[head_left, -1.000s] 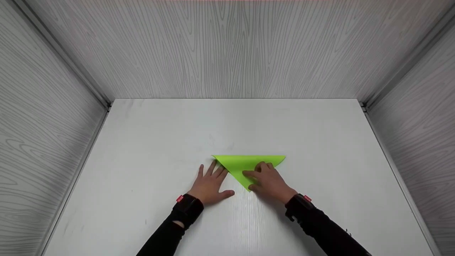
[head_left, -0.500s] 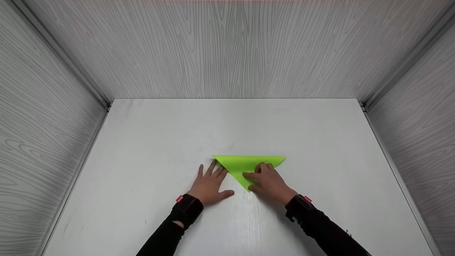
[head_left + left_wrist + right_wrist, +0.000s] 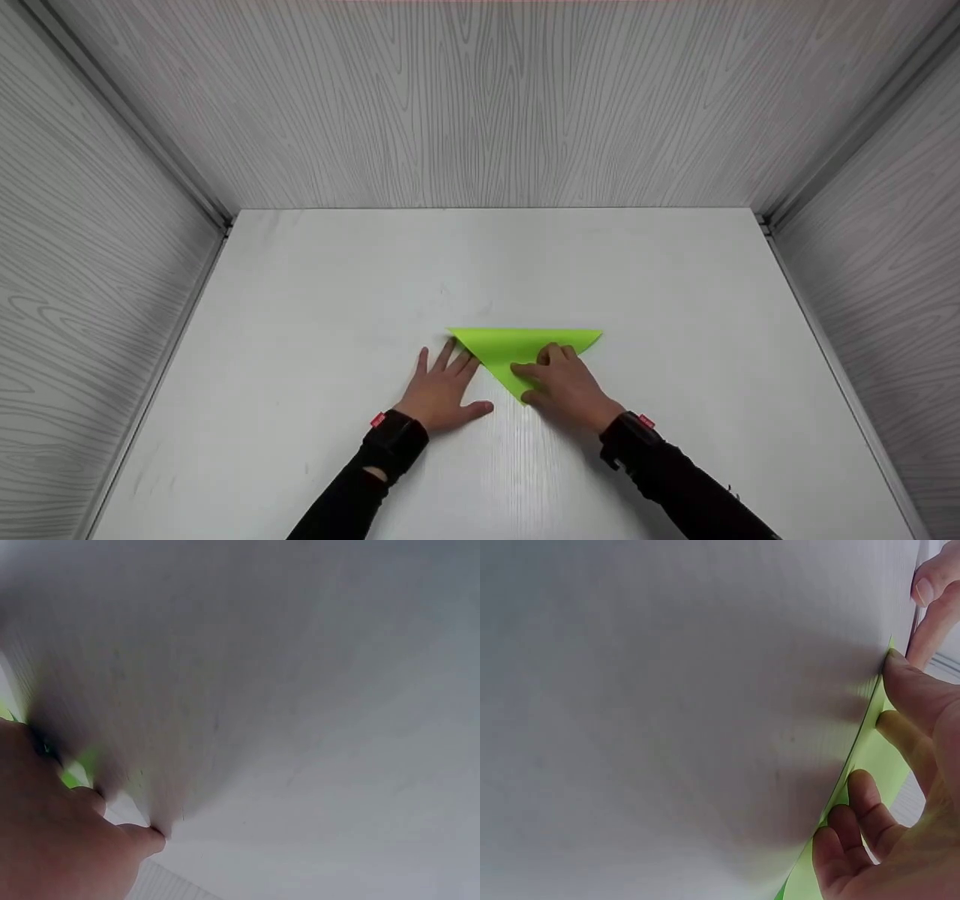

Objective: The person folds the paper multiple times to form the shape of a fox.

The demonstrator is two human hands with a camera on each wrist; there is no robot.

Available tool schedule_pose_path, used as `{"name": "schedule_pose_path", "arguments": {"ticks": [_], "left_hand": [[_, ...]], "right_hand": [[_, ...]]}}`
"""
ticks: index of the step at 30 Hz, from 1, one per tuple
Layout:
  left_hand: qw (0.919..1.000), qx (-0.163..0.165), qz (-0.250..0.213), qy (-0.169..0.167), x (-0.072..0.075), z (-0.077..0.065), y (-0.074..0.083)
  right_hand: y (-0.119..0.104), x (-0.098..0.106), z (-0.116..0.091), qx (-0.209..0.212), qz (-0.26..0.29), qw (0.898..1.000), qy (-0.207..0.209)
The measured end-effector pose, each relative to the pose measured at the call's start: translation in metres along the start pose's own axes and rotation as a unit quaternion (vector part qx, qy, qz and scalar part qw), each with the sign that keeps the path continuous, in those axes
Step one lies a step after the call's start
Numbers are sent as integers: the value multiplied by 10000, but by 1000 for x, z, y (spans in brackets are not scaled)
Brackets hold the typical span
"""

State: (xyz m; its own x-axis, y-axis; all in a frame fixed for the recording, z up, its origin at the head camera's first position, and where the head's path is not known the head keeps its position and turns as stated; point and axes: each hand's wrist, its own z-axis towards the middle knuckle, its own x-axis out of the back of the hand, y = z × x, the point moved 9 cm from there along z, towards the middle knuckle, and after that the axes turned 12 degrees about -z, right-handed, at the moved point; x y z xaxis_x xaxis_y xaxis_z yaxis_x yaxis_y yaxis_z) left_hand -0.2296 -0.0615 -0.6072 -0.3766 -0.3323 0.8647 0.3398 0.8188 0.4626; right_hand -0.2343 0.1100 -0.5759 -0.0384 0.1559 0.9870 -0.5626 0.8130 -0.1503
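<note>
A bright green sheet of paper (image 3: 502, 345), folded into a triangle, lies on the white table with its long edge away from me and one corner towards me. My left hand (image 3: 439, 394) rests flat on the table with spread fingers, its fingertips at the paper's left slanting edge. On the paper's right part, my right hand (image 3: 570, 386) presses with its thumb near the front corner and its index finger further in; the other fingers bend down over the right edge. In the right wrist view, the fingertips (image 3: 862, 787) line up along the green paper's edge.
Grey wood-grained panels stand at the back (image 3: 480, 105), the left (image 3: 90, 285) and the right (image 3: 885, 255) of the white table (image 3: 315, 300). Both wrists wear black bands, the left band (image 3: 396, 441) and the right band (image 3: 632, 437).
</note>
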Motion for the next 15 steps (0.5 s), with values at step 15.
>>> {"name": "schedule_pose_path", "arguments": {"ticks": [15], "left_hand": [[10000, 9, -15, -24, 5, -8, 3]], "right_hand": [[-1, 0, 2, 207, 16, 9996, -191]]}}
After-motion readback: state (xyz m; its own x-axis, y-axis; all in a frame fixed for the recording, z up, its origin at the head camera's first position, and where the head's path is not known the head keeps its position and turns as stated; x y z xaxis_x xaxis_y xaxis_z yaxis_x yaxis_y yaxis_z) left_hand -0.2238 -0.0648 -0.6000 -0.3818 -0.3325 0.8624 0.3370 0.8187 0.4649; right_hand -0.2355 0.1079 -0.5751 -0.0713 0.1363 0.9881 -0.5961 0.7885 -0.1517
